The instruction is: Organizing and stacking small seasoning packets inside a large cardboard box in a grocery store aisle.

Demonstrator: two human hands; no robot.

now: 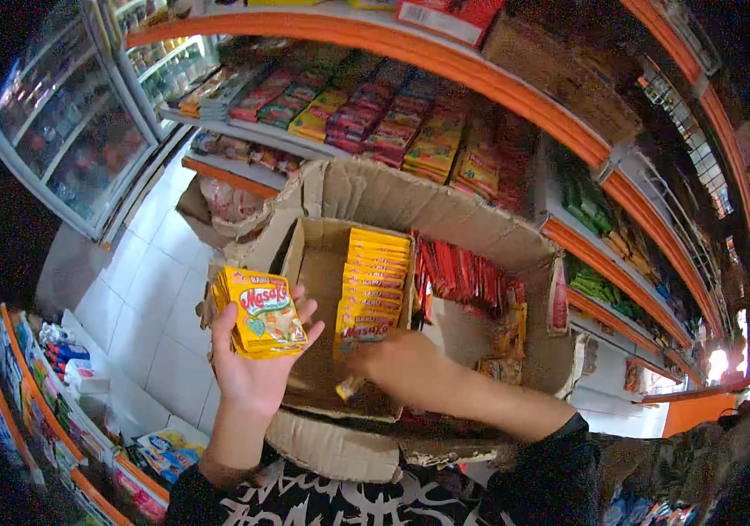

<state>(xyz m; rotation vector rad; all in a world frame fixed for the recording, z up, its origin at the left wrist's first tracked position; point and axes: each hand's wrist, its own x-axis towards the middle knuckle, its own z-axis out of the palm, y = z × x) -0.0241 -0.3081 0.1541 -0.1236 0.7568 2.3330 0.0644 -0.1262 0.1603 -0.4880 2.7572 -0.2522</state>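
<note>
A stack of yellow seasoning sachets point(261, 311) rests upright in my left hand point(257, 377), the thumb on one side and the fingers round the other. My right hand point(397, 364) reaches into a small cardboard box point(309, 259), at the near end of a row of matching yellow sachets point(373, 276). Its fingers are curled and slightly blurred. A small yellow sachet edge point(349, 387) pokes out below them; the rest of it is hidden by the hand.
The small box sits inside a larger torn carton point(445, 206), beside red sachets point(463, 276). Orange-edged shelves point(375, 39) with packets point(392, 131) stand ahead and to the right. A glass-door fridge point(73, 131) is far left, and a lower shelf of goods point(68, 421) near left.
</note>
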